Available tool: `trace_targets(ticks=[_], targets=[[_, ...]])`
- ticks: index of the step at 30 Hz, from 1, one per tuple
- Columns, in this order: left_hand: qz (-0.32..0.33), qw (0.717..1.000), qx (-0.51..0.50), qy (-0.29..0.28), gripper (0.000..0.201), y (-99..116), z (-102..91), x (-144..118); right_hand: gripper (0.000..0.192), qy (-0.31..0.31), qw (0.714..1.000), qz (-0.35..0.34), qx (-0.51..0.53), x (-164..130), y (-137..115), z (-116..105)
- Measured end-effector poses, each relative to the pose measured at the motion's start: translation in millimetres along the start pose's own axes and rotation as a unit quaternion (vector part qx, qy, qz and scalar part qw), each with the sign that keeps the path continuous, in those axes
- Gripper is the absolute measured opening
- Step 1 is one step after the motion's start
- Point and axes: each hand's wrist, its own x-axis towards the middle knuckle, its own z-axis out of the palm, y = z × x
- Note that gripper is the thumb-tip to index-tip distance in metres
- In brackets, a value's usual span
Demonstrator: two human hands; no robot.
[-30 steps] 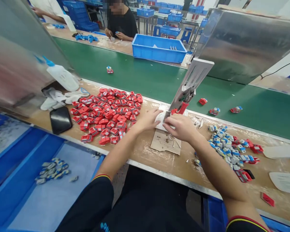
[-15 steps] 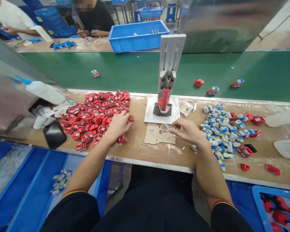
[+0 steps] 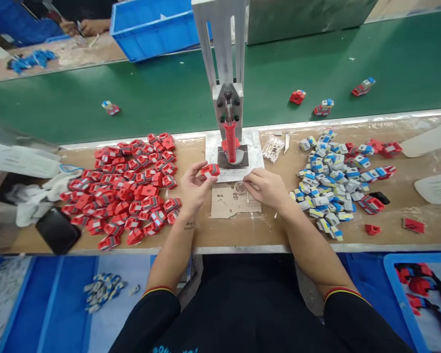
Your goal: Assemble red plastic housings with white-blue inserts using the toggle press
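My left hand [image 3: 197,186] holds a small red plastic part [image 3: 210,170] with a grey band between thumb and fingers, raised over the near edge of the press base. Closed in a pinch, my right hand [image 3: 265,189] is at a small clear round dish [image 3: 239,187]. A thin white swab [image 3: 247,197] shows just below its fingertips, which partly hide its upper end. Dish and swab are on a piece of cardboard [image 3: 224,208] with dark marks. Behind it stands a hand press [image 3: 228,103] with a red handle [image 3: 231,142] on a white base plate [image 3: 257,152].
Many red parts [image 3: 125,191] lie heaped at left, and grey, blue and yellow parts [image 3: 323,181] at right. A bag of swabs [image 3: 274,148] lies beside the press. Several assembled pieces sit on the green belt [image 3: 161,98]. Beyond are a blue crate [image 3: 158,34] and a co-worker's hands.
My left hand has lifted a red part from the heap and moved right toward the press. My right hand has moved in closer at the dish. The view has tilted down.
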Motion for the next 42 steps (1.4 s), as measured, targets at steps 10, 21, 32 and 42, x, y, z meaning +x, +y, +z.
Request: trace_targets(ticks=[10, 21, 32, 42], targets=[[0.044, 0.998, 0.033, -0.043, 0.048, 12.0, 9.7, -25.3, 0.018, 0.000, 0.998, 0.002, 0.056, 0.2, 1.0, 8.8], [0.039, 0.997, 0.034, -0.056, 0.050, 14.8, 9.1, -29.4, 0.020, 0.008, 0.998, 0.002, 0.064, 1.4, 0.7, 7.4], [0.100, 0.987, 0.109, -0.062, 0.036, 29.8, 12.9, -28.5, 0.026, 0.291, 0.878, 0.116, 0.363, 1.2, -8.6, -16.6], [0.129, 0.983, 0.100, -0.089, 0.037, 32.9, 22.1, -32.7, 0.032, 0.269, 0.842, 0.119, 0.453, 7.5, -35.6, -0.4]])
